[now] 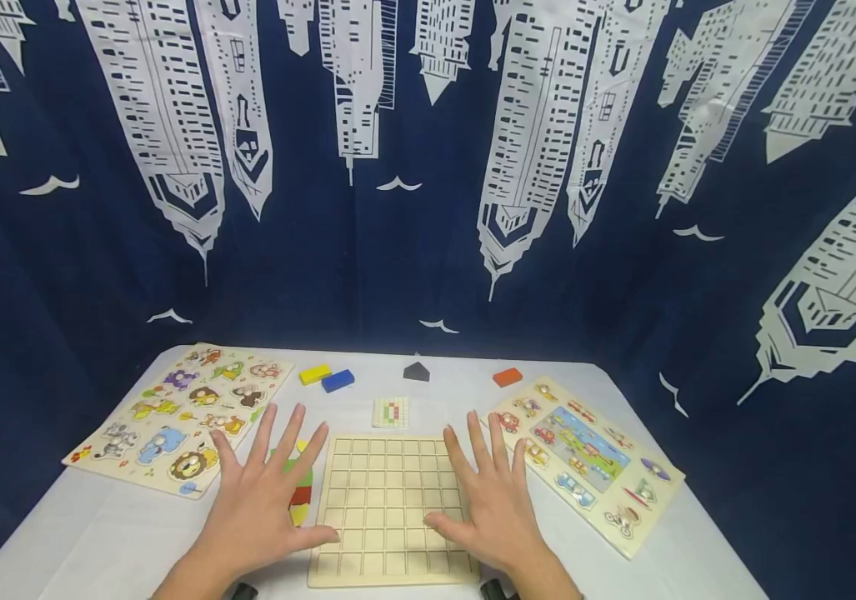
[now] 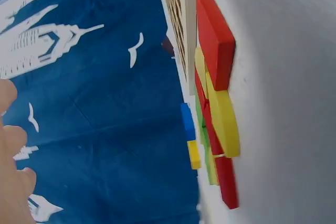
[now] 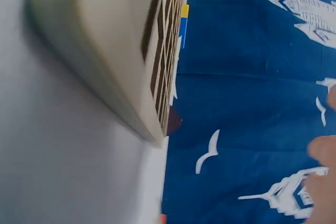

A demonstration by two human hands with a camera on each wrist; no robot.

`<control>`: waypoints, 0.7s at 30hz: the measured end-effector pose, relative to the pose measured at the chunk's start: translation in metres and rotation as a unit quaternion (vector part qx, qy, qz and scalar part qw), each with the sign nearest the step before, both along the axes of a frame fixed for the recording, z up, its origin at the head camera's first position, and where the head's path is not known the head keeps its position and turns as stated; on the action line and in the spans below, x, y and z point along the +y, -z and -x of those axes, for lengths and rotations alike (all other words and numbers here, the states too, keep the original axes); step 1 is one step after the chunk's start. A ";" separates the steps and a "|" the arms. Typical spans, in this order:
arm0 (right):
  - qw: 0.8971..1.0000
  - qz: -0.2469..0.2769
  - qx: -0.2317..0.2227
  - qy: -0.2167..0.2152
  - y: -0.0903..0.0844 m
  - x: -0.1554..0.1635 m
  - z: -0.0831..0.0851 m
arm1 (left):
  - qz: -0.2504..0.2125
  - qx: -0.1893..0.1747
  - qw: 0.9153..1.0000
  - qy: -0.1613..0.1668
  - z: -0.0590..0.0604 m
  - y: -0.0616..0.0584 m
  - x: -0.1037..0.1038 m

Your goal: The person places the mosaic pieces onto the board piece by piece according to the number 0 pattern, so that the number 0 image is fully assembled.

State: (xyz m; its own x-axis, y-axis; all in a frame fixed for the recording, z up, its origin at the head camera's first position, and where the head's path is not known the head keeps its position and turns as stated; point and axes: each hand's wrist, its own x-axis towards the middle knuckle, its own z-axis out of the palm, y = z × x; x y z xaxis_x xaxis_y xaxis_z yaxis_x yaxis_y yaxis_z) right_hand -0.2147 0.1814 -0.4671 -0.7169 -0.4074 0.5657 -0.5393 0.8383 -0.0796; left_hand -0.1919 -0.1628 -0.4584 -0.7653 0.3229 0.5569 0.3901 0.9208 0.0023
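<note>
A pale wooden grid board (image 1: 390, 517) lies on the white table between both hands. My left hand (image 1: 255, 504) is spread with straight fingers at the board's left edge, its thumb reaching over the grid. Spread likewise, my right hand (image 1: 493, 504) overlaps the board's right side, thumb pointing inward. Neither hand holds anything. Partly hidden behind the left hand are coloured blocks (image 1: 302, 496); in the left wrist view they show as a red block (image 2: 216, 43), a yellow block (image 2: 224, 116) and several others beside the board. A small patterned card (image 1: 392, 412) lies just beyond the board.
An animal puzzle board (image 1: 172, 425) lies at the left, a vehicle puzzle board (image 1: 585, 467) at the right. Along the back are a yellow block (image 1: 315, 373), a blue block (image 1: 338, 381), a dark block (image 1: 416, 372) and an orange block (image 1: 508, 377). A navy curtain (image 1: 367, 267) hangs behind.
</note>
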 end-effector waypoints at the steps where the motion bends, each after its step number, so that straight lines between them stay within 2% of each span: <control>1: 0.999 0.023 -0.037 -0.002 0.001 0.001 0.001 | -0.026 -0.011 1.000 0.000 0.001 0.001 -0.002; 2: 0.995 0.054 -0.079 -0.004 0.002 0.002 0.002 | -0.059 -0.025 0.998 0.000 0.003 0.001 -0.004; 4: 0.981 0.119 -0.153 -0.003 0.007 0.005 0.006 | -0.131 -0.056 0.990 -0.013 0.008 0.004 -0.009; 7: 0.959 0.176 -0.223 0.010 0.016 0.010 0.015 | -0.243 -0.109 0.963 -0.047 0.017 0.011 -0.019; 11: 0.954 0.166 -0.247 0.026 0.023 0.016 0.024 | -0.325 -0.183 0.923 -0.093 0.029 0.020 -0.028; 13: 0.956 0.143 -0.255 0.035 0.025 0.017 0.025 | -0.337 -0.213 0.911 -0.104 0.035 0.021 -0.028; 17: 0.956 0.111 -0.270 0.036 0.025 0.017 0.025 | -0.314 -0.248 0.908 -0.125 0.043 0.015 -0.022; 21: 0.955 0.112 -0.271 0.031 0.025 0.017 0.024 | -0.281 -0.259 0.912 -0.151 0.051 0.003 -0.016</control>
